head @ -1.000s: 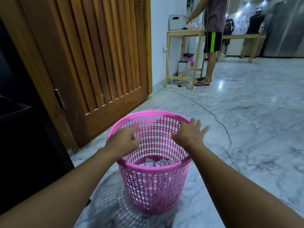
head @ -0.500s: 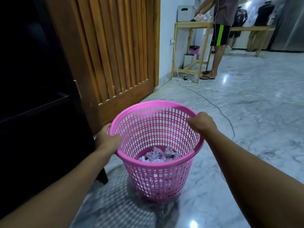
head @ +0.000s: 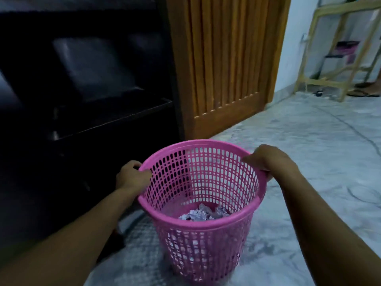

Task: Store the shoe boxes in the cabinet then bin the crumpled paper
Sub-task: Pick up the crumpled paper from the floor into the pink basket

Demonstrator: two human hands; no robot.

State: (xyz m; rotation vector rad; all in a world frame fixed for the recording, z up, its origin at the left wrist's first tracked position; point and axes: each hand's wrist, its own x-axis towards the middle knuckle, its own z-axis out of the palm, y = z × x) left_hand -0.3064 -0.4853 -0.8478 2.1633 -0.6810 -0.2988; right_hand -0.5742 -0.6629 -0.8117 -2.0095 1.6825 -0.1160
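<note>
A pink mesh bin (head: 206, 250) stands on the marble floor in front of me, with crumpled white paper (head: 203, 214) lying in its bottom. My left hand (head: 131, 176) grips the bin's left rim, fingers curled over the edge. My right hand (head: 270, 161) grips the right rim the same way. To the left is a dark cabinet (head: 86, 124) with a dim box shape (head: 92, 67) on a shelf; the picture is blurred there and details are hard to make out.
A slatted wooden door (head: 224, 65) stands behind the bin, right of the cabinet. A light wooden table frame (head: 334, 48) with items under it is at the far right by the wall. A thin cable (head: 350, 131) runs across the marble floor.
Both hands went from hovering open over the bin to gripping its rim. The view has swung left and down, bringing the dark cabinet into view and the bin closer to it.
</note>
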